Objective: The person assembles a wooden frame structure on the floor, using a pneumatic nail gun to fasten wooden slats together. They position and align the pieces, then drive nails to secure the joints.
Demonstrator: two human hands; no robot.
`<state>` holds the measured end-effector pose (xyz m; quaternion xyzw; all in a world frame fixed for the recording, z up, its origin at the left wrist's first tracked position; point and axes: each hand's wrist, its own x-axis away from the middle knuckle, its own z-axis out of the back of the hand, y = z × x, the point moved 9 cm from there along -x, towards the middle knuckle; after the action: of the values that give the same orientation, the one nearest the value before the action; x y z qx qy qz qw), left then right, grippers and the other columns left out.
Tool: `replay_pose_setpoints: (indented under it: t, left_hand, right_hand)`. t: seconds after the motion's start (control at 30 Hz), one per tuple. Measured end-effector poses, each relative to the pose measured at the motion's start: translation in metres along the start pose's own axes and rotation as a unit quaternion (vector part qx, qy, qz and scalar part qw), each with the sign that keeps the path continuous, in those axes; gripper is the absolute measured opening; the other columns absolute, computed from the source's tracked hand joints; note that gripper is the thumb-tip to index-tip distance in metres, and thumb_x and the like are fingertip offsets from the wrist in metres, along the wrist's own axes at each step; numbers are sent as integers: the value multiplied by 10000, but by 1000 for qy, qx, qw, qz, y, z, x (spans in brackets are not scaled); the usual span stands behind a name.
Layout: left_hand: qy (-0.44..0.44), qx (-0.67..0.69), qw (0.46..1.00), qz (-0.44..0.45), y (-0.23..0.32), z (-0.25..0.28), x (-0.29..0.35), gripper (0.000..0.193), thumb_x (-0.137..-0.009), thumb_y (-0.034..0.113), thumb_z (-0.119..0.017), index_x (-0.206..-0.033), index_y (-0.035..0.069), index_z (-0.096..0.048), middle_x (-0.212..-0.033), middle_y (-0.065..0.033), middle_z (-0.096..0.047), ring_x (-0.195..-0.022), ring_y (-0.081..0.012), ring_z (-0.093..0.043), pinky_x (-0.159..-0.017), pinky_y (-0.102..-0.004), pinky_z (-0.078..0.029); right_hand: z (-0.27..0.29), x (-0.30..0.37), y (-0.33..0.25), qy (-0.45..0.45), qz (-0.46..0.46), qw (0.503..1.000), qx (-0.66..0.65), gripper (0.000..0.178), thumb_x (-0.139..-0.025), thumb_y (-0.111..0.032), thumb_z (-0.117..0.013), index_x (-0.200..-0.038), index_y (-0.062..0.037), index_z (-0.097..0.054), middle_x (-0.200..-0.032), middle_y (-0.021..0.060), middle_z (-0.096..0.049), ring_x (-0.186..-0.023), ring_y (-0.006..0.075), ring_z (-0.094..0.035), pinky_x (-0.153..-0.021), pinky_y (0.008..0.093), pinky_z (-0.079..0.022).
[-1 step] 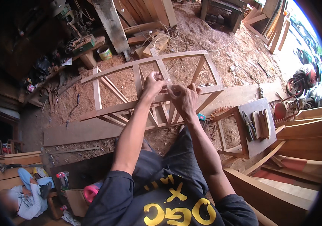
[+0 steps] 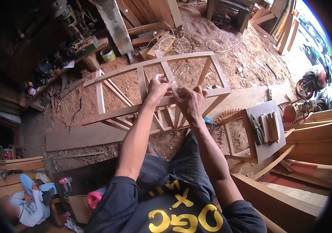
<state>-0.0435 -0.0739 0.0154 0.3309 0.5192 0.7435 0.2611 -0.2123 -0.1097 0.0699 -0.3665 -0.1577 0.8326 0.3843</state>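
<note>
The bare left hand (image 2: 158, 88) was at the middle of an open, light-brown wooden frame (image 2: 142, 83) with a long, gently curved far rail and several slats. Its fingers were bent, with thumb and fingertips at a narrow flat wooden slat (image 2: 166, 70) that slanted between the two rails; I could not tell whether they pinched the slat or something small against it. The bare right hand (image 2: 190, 101) was just beside it on the right, over the near rail, its fingers curled by the slat's near end; how firmly it gripped, and what, could not be told, since its back hid the fingertips.

The frame stood in front of the person, in the centre of the scene, over a long, flat brown board (image 2: 84, 136) on a floor covered with shavings. Just to the right of the frame's near side was a small teal-green object (image 2: 208, 120), partly hidden by the right forearm. Farther right, a wooden stool with a grey-brown square top (image 2: 265, 149) bore dark-handled pliers (image 2: 256, 129) and a row of short wooden strips (image 2: 269, 127). A copper-coloured ribbed coil (image 2: 228, 113) lay beside the stool's far-left corner. At the near left, well apart, another person (image 2: 32, 206) sat in a light top.
</note>
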Motion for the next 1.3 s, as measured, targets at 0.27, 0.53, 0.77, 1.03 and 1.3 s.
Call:
replay_pose_setpoints:
  t: [0.27,0.53,0.77,1.03,1.3]
  left_hand:
    - [21,-11,998,-56,-14,1,-33,662,-802,99,-776,-1340,-62,-425,-1061,-177,-615,-747,-224,-673,-583,-305,-581]
    - [-10,117,989,88,-18,-9,-56,561,-884,321,-692,-1262,-35,-481,-1098,-166,-634,-856,-257,-666,-631,-375,-567]
    - [-151,278,927,201,-44,-28,-79,313,-964,288,-548,-1086,4,-596,-1040,-141,-660,-975,-270,-646,-871,-434,-533]
    - [-184,428,879,98,-20,-32,-100,298,-900,267,-642,-1063,45,-530,-929,-107,-597,-861,-266,-593,-824,-446,-488]
    - [-177,466,850,169,-23,-45,-102,220,-908,228,-652,-864,86,-490,-760,-21,-483,-688,-176,-495,-703,-383,-452]
  right_hand:
    - [-3,-7,4,22,37,999,-18,189,-758,-361,-762,-787,-175,-741,-686,0,-679,-778,210,-520,-802,352,-366]
    - [-5,-19,-2,-65,-3,998,27,300,-729,-400,-727,-807,-111,-716,-747,93,-698,-845,232,-593,-851,396,-335]
    - [-53,-54,-13,-193,-40,973,122,353,-767,-361,-701,-923,-45,-673,-806,131,-708,-869,259,-656,-897,438,-371]
    - [-72,-51,1,-146,-63,986,42,116,-795,-119,-572,-789,-52,-666,-685,130,-696,-655,261,-709,-638,399,-499]
    - [-74,-48,3,-158,-67,985,-19,125,-790,-88,-542,-759,-10,-634,-665,173,-672,-622,294,-702,-522,402,-542]
